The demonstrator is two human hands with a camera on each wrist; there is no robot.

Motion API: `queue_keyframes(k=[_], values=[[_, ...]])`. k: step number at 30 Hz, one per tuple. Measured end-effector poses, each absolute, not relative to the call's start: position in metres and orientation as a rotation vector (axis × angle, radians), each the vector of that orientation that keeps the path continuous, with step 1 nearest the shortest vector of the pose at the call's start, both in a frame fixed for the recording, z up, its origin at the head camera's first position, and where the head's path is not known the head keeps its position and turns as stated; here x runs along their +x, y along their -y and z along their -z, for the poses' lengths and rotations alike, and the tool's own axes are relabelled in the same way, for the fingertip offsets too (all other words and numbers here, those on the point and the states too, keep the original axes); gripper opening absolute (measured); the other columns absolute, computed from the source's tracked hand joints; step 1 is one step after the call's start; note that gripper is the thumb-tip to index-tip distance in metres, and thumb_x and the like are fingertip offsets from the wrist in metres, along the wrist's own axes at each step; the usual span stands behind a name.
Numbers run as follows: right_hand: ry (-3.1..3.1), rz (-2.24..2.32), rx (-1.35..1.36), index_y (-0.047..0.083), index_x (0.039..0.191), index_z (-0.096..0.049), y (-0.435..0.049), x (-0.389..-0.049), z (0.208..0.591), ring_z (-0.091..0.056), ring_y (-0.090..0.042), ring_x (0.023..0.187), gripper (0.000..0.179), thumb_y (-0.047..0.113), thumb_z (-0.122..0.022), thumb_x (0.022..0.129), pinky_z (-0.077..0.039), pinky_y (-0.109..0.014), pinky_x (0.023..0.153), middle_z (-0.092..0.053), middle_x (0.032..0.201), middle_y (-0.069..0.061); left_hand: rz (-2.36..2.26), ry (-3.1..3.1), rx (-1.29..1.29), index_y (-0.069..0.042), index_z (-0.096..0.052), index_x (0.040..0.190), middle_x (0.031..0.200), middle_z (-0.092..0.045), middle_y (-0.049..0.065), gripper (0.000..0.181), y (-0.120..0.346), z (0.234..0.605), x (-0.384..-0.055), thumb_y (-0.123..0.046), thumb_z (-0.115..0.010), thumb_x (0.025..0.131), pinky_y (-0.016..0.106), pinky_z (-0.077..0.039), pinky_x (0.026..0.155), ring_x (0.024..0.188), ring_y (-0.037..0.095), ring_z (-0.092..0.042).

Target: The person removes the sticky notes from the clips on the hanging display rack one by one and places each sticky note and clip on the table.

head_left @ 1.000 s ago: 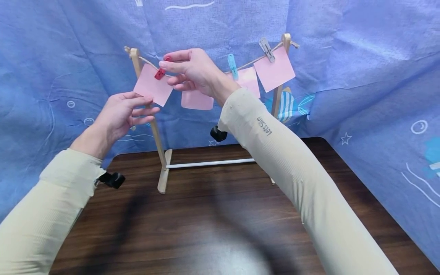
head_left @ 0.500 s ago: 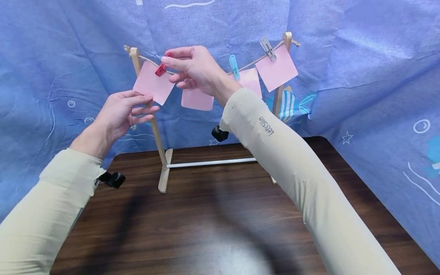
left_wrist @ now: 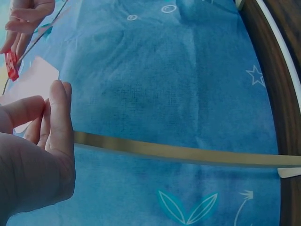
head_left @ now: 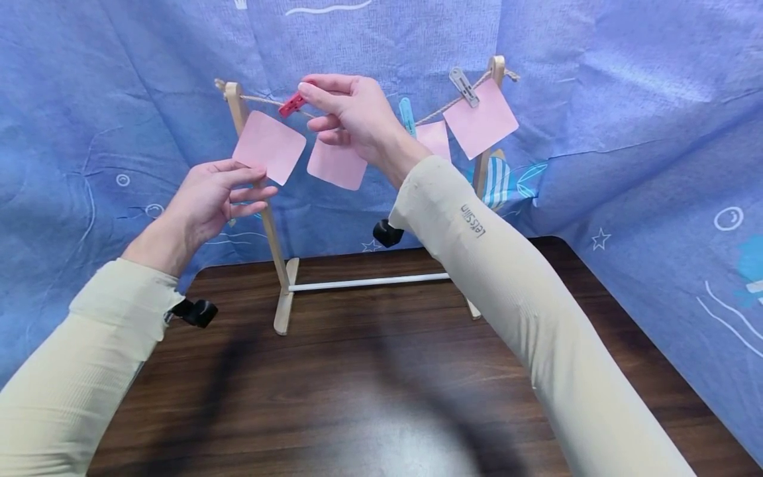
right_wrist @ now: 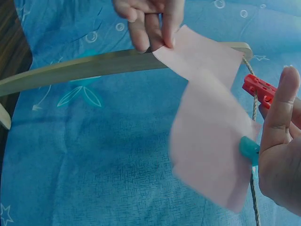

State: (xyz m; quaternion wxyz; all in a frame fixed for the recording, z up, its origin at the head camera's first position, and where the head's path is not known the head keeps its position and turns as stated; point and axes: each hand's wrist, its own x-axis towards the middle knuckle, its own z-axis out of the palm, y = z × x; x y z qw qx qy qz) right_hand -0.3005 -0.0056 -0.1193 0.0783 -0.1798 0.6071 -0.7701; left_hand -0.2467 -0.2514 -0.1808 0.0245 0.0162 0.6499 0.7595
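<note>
— Nearest us, cream sleeves [head_left: 512,305] stretch in above the dark wood-grain table [head_left: 334,377]! What's the left hand [head_left: 208,199] got?

— A square pink note [head_left: 271,147], pinched by the lower edge between thumb and fingertips, the other fingers held out loosely. It's up in the air, in front of the left wooden post [head_left: 272,242].

— And the right hand [head_left: 357,116]?

— Thumb and forefinger grasping a red clothespin [head_left: 292,105], right at the rope [head_left: 262,100], just above the note's top edge! Whether its tips bite the rope, I can't tell.

— Who else is on the line?

— A second pink note [head_left: 338,164], its top hidden by the right hand; then one under a light-blue clothespin [head_left: 407,116], and a tilted one [head_left: 480,120] under a grey clothespin [head_left: 463,87].

— Lower down, a white rod [head_left: 369,282] runs across the stand, and behind everything hangs the blue sea-print curtain [head_left: 644,119].
</note>
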Motion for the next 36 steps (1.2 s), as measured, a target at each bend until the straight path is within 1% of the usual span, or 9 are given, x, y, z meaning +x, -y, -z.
queue_keyframes(k=[2, 8, 13, 19, 26, 28, 30, 33, 36], values=[[-1.828, 2.326, -0.532, 0.014, 0.125, -0.073, 0.004, -0.300, 0.120, -0.070, -0.021, 0.063, 0.033, 0.018, -0.074, 0.092, -0.060, -0.028, 0.059, -0.073, 0.114, 0.000, -2.343, -2.014, 0.048, -0.005, -0.073, 0.098, 0.099, -0.073, 0.008, 0.016, 0.251, 0.181, -0.246, -0.014, -0.081, 0.088, 0.033, -0.062, 0.068, 0.085, 0.021, -0.076], [-1.813, 2.392, -0.496, 0.015, 0.122, -0.074, -0.004, -0.299, 0.120, -0.068, -0.020, 0.061, 0.030, 0.019, -0.073, 0.093, -0.060, -0.028, 0.058, -0.073, 0.113, -0.002, -2.331, -2.015, 0.042, -0.006, -0.073, 0.097, 0.102, -0.071, 0.007, 0.012, 0.251, 0.183, -0.246, -0.011, -0.080, 0.089, 0.033, -0.062, 0.070, 0.084, 0.021, -0.076], [-1.788, 2.337, -0.505, 0.014, 0.122, -0.074, -0.014, -0.298, 0.121, -0.068, -0.021, 0.060, 0.029, 0.018, -0.073, 0.093, -0.060, -0.028, 0.059, -0.072, 0.116, -0.002, -2.292, -2.034, 0.048, -0.006, -0.072, 0.095, 0.103, -0.070, 0.007, 0.011, 0.251, 0.185, -0.246, -0.012, -0.079, 0.089, 0.033, -0.062, 0.070, 0.083, 0.020, -0.076], [-1.814, 2.194, -0.530, 0.011, 0.120, -0.075, -0.028, -0.294, 0.125, -0.065, -0.021, 0.058, 0.028, 0.015, -0.074, 0.092, -0.060, -0.029, 0.058, -0.071, 0.115, -0.010, -2.257, -2.051, 0.047, -0.006, -0.071, 0.093, 0.099, -0.069, 0.007, 0.009, 0.251, 0.188, -0.244, -0.013, -0.077, 0.092, 0.032, -0.062, 0.069, 0.080, 0.019, -0.076], [-1.837, 2.007, -0.598, 0.006, 0.127, -0.069, -0.040, -0.295, 0.129, -0.061, -0.019, 0.056, 0.032, 0.011, -0.071, 0.095, -0.060, -0.029, 0.055, -0.066, 0.112, -0.013, -2.225, -2.068, 0.068, -0.007, -0.073, 0.091, 0.099, -0.068, 0.007, 0.007, 0.254, 0.190, -0.241, -0.014, -0.075, 0.093, 0.031, -0.062, 0.069, 0.080, 0.018, -0.076], [-1.856, 1.923, -0.638, 0.005, 0.130, -0.067, -0.044, -0.295, 0.131, -0.063, -0.020, 0.060, 0.034, 0.010, -0.070, 0.096, -0.061, -0.031, 0.059, -0.065, 0.113, -0.014, -2.212, -2.079, 0.073, -0.007, -0.073, 0.092, 0.100, -0.067, 0.006, 0.007, 0.255, 0.191, -0.241, -0.014, -0.075, 0.093, 0.031, -0.062, 0.069, 0.082, 0.018, -0.076], [-1.885, 1.821, -0.679, 0.006, 0.133, -0.065, -0.047, -0.295, 0.132, -0.066, -0.023, 0.068, 0.037, 0.011, -0.069, 0.097, -0.063, -0.034, 0.067, -0.066, 0.117, -0.016, -2.194, -2.089, 0.068, -0.007, -0.074, 0.093, 0.101, -0.067, 0.006, 0.009, 0.256, 0.192, -0.241, -0.015, -0.076, 0.093, 0.031, -0.062, 0.068, 0.083, 0.019, -0.076], [-1.927, 1.665, -0.736, 0.007, 0.139, -0.060, -0.053, -0.293, 0.135, -0.070, -0.030, 0.091, 0.042, 0.011, -0.068, 0.098, -0.061, -0.042, 0.083, -0.068, 0.122, -0.017, -2.160, -2.109, 0.066, -0.007, -0.074, 0.094, 0.101, -0.068, 0.006, 0.010, 0.258, 0.194, -0.239, -0.017, -0.076, 0.093, 0.030, -0.062, 0.068, 0.086, 0.019, -0.075], [-1.963, 1.546, -0.775, 0.006, 0.141, -0.057, -0.059, -0.291, 0.138, -0.067, -0.033, 0.109, 0.044, 0.011, -0.067, 0.099, -0.058, -0.046, 0.091, -0.068, 0.125, -0.016, -2.135, -2.113, 0.076, -0.007, -0.073, 0.094, 0.100, -0.069, 0.006, 0.009, 0.259, 0.197, -0.234, -0.016, -0.075, 0.094, 0.029, -0.062, 0.068, 0.087, 0.019, -0.075]])
